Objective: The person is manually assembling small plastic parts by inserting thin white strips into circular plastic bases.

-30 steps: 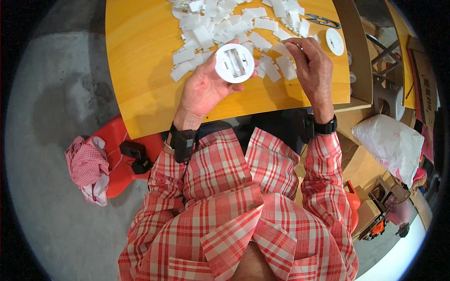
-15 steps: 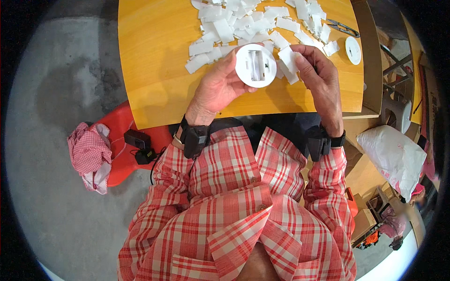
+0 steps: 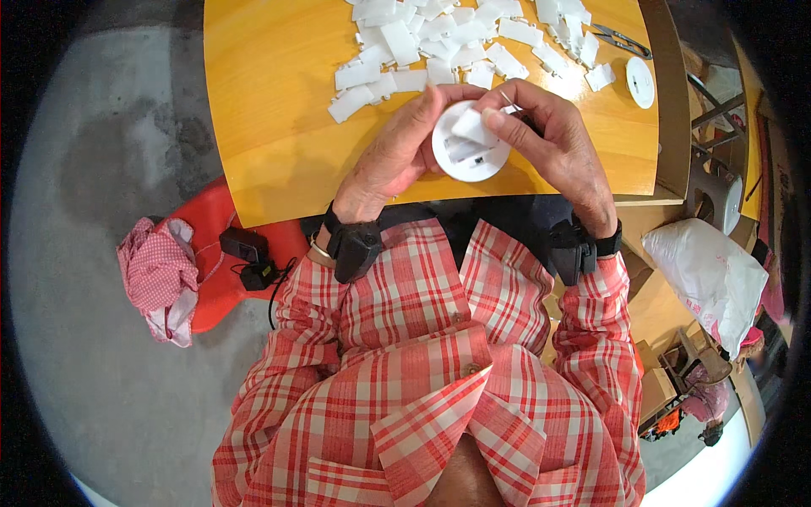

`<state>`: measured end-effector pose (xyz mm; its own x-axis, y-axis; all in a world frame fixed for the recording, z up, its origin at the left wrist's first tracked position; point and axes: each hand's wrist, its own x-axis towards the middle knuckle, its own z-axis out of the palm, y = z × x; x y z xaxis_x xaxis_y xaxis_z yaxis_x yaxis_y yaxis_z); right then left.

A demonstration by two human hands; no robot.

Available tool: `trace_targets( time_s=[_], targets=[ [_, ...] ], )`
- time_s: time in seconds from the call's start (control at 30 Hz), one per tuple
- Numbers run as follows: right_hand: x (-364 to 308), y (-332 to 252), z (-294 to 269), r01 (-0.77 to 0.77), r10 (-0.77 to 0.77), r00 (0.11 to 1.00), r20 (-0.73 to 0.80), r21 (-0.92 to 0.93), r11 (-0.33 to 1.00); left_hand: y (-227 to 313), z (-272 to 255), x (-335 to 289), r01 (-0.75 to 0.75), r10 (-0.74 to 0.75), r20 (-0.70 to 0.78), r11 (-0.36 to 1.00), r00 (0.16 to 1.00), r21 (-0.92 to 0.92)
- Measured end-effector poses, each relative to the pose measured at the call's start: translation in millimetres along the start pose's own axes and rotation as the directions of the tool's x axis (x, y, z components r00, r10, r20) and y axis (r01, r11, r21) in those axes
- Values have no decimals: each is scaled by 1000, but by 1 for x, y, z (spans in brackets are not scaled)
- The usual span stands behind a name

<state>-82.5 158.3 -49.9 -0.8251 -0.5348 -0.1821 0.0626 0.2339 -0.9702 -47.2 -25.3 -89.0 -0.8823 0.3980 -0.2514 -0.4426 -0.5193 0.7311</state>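
My left hand [image 3: 397, 148] is closed around the left edge of a round white plastic housing [image 3: 473, 171], whose recessed compartment faces up. Between the thumb and fingers of my right hand [image 3: 549, 135] is a small white rectangular cover [image 3: 473, 127]. The cover is tilted over the housing's recess and hides part of it; whether it touches the recess I cannot tell. A small dark spot shows beside the recess. Beyond my hands, a loose pile of similar white covers [image 3: 401, 42] is spread over the yellow table [image 3: 287, 127].
Black thread snips [image 3: 623, 40] and another round white disc [image 3: 640, 83] lie at the table's right side. A red stool [image 3: 211, 287] at left carries a checked cloth [image 3: 159, 262] and black adapters [image 3: 245, 245]. To the right are a white plastic bag [image 3: 705, 275] and cardboard boxes.
My right hand has brought the cover leftward, from beside the housing to over its recess. The housing has shifted slightly right and down and is turned a little.
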Motion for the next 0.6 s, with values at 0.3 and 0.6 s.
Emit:
trace_targets(
  time_s=[0.3,0.6],
  targets=[
    [-4,9,15,9,223,917,-330,576,817,-5,-9,1,-120,106,143,988,984,92],
    [-6,2,26,12,221,897,-382,521,854,7,-4,1,-96,108,137,991,985,-91]
  ],
)
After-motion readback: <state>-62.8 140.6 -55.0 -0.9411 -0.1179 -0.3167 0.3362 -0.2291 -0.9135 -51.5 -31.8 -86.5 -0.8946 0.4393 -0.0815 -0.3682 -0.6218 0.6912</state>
